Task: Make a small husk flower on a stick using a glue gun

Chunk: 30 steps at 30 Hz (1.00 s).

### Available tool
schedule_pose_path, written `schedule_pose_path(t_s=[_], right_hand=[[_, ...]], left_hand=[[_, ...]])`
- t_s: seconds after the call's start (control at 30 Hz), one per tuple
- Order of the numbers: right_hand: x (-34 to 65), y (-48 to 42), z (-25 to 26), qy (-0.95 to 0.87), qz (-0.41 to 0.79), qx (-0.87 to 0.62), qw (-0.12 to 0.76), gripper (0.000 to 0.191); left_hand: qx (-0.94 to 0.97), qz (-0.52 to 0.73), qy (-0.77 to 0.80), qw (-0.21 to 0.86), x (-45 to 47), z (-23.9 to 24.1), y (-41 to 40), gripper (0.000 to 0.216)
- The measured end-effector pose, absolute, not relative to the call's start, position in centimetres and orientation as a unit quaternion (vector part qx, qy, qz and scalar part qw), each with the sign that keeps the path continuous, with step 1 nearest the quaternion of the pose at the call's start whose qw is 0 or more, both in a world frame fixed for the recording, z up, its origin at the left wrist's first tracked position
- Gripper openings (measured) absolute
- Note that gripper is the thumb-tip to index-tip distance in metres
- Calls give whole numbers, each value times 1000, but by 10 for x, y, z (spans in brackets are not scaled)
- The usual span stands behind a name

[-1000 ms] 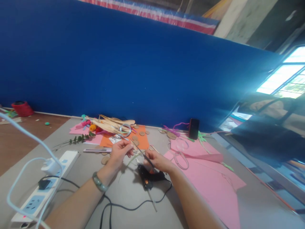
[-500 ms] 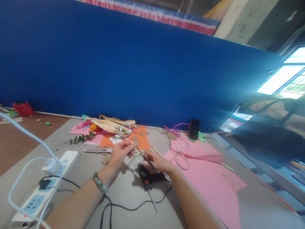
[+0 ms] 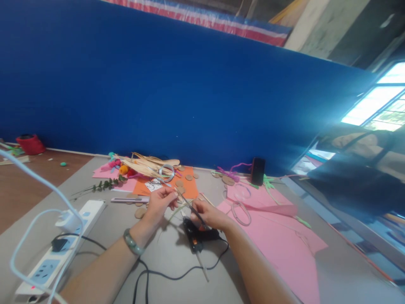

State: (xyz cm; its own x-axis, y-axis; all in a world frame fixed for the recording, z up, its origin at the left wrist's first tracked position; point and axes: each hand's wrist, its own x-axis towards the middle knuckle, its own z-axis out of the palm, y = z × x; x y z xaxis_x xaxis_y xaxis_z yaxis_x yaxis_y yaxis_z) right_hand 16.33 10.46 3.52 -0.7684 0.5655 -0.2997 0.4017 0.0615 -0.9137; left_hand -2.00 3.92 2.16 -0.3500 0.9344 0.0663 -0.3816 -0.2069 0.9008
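My left hand (image 3: pixel 160 203) is raised a little over the grey table (image 3: pixel 171 257), fingers pinched on a thin pale strip (image 3: pixel 180 195) that runs toward my right hand. A green bracelet (image 3: pixel 130 242) sits on that wrist. My right hand (image 3: pixel 207 214) is closed round a thin dark tool (image 3: pixel 193 210), its tip meeting the strip between the hands. Under the right hand lies a black glue gun (image 3: pixel 198 235) with an orange trigger; its black cord (image 3: pixel 177 276) loops toward me.
A white power strip (image 3: pixel 60 247) with plugs lies at the left. Pink paper (image 3: pixel 278 236), clear rings (image 3: pixel 240 211), orange paper (image 3: pixel 186 185) with cardboard discs, dried leaves, pom-poms and a green sprig (image 3: pixel 106 184) lie beyond. A dark phone (image 3: pixel 257 171) leans on the blue wall.
Both hands have stayed almost in place; the right hand has shifted slightly left and lower along the strip.
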Motion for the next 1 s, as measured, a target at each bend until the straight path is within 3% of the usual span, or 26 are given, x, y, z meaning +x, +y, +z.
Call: schedule_pose_path(t_s=[1.0], right_hand=[[163,105,34,-724,595,-342,66,38]], left_hand=[[330,706,419,466,-21,22,39,21]])
